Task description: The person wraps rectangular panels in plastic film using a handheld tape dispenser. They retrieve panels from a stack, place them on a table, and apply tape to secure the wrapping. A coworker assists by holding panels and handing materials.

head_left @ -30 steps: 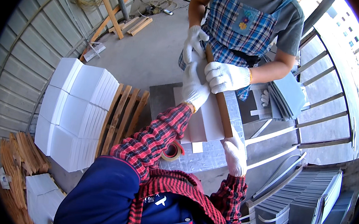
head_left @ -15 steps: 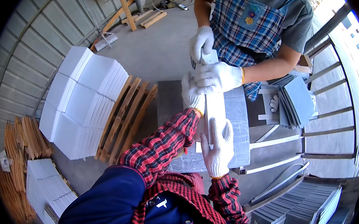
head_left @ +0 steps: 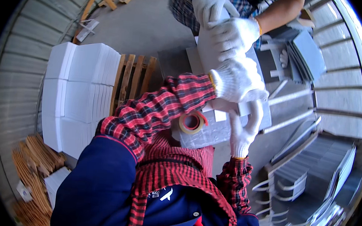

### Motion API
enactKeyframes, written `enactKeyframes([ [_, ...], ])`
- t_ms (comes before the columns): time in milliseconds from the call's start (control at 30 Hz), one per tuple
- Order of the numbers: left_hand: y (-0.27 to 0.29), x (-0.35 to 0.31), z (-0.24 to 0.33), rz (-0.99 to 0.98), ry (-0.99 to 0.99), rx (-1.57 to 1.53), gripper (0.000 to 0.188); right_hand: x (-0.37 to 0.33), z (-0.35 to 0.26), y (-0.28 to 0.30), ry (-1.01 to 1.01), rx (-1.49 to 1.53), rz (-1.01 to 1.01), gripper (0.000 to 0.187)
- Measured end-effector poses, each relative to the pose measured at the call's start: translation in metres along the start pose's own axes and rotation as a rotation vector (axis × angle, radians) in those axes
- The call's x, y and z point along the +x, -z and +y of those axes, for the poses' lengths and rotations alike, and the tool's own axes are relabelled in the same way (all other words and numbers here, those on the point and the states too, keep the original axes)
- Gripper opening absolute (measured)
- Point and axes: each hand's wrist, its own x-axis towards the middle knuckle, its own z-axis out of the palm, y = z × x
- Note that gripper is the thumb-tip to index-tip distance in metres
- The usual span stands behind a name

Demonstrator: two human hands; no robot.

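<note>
A long white panel [head_left: 206, 50] lies lengthwise over a plastic-wrapped, grey-topped work surface [head_left: 204, 137]. My gloved left hand [head_left: 237, 80] reaches across to the right, its fingers curled over the panel's near part. Just below it, my gloved right hand [head_left: 244, 131] has thumb and fingers spread apart at the panel's near end; the fingertips are partly hidden under my left hand. A tape roll [head_left: 191, 122] rests by the surface's near left corner. Opposite me, a co-worker's two gloved hands [head_left: 235, 35] press on the far part of the panel.
To the left, stacked white boards [head_left: 80, 87] stand beside a wooden pallet [head_left: 133, 76]. Grey panels [head_left: 306, 57] lean at the far right, near a metal railing [head_left: 342, 87]. More grey sheets [head_left: 309, 167] are stacked at the near right. Wooden strips [head_left: 34, 164] lie at the near left.
My left hand has shifted right and now overlaps my right hand's fingertips. The tape roll has come into sight. The view has tilted nearer, so the co-worker appears higher up.
</note>
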Motion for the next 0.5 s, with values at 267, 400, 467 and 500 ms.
enactKeyframes([
  [267,-0.018,-0.012,-0.003,0.101,0.164,0.020,0.040,-0.108,0.070,-0.053,-0.305,-0.570,-0.372,0.076],
  [400,-0.013,-0.010,0.001,0.057,0.251,0.010,0.040,-0.082,0.066,-0.095,-0.441,-0.624,-0.517,0.061],
  [467,-0.011,-0.008,0.003,0.075,0.240,0.015,0.041,-0.095,0.094,-0.110,-0.338,-0.873,-0.430,0.047],
  [500,-0.014,-0.010,0.003,0.103,0.231,0.006,0.041,-0.094,0.094,-0.114,-0.351,-0.866,-0.432,0.046],
])
